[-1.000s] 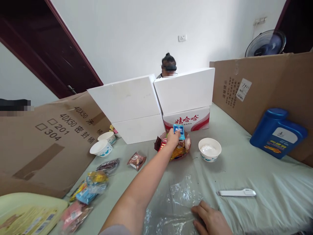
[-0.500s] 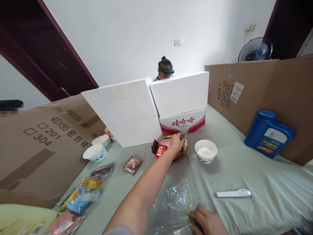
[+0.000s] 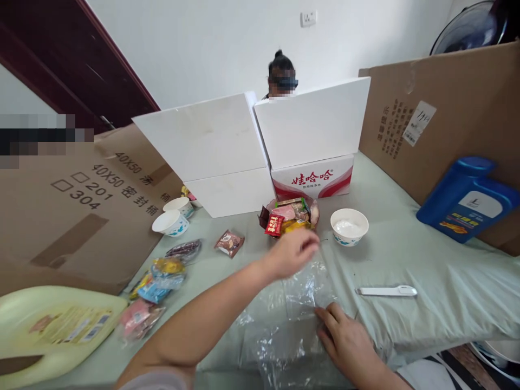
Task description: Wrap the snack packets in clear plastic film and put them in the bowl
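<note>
**Hand came back from the snack bowl**

Back from the snack bowl came my left hand. Earlier it reached into the bowl with a small blue packet. Now it hung over the far edge of the clear plastic bag, and it was blurry, so I could not tell if the fingers were closed or if they held anything. My right hand lay flat on the bag near the front edge of the table, with its fingers spread and pressing the plastic down. It gripped nothing.

The snack bowl sat near the middle of the table, just in front of the white foam boxes. A white bowl stood just beside it on the right. A white tool lay near the right side of the bag. Loose snack packets lay along the left edge. A blue jug leaned by the right edge.
</note>
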`<state>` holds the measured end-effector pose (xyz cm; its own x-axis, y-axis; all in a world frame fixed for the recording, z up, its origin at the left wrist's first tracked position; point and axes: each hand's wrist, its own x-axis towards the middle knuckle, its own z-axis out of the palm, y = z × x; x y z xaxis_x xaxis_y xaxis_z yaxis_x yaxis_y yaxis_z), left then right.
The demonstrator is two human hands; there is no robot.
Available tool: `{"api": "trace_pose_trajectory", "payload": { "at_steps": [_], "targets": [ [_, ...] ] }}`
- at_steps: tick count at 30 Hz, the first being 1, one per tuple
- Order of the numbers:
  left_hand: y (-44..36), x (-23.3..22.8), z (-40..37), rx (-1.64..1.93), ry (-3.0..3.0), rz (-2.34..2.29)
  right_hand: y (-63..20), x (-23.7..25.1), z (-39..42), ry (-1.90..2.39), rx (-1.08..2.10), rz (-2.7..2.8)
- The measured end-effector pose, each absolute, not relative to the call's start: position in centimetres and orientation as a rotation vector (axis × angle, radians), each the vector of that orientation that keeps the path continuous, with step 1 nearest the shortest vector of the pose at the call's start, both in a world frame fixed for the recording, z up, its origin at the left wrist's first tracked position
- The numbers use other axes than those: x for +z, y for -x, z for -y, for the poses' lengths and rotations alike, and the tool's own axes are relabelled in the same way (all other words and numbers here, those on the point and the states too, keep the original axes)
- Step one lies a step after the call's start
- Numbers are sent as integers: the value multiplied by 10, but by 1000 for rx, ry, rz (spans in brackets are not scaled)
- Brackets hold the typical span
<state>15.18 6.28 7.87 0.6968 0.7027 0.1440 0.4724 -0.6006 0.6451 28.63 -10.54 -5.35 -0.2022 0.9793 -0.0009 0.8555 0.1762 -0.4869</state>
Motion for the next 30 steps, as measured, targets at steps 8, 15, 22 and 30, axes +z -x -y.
{"api": "trace_pose_trajectory", "payload": {
  "at_steps": [8, 15, 22, 30],
  "targets": [
    [-62, 6, -16, 0, -2493, -1548, -289, -41, 107, 1792, 551, 2228],
    [-10, -3, 47, 630, -2561, -891, -333, -30, 134, 1468, 512, 2310],
    [17, -24, 84, 242, -2736, -698, -365, -49, 130, 1396, 346, 2475],
    [23, -27, 69, 607, -2119, -923, -363, -31, 130, 1281, 631, 2201]
  ]
}}
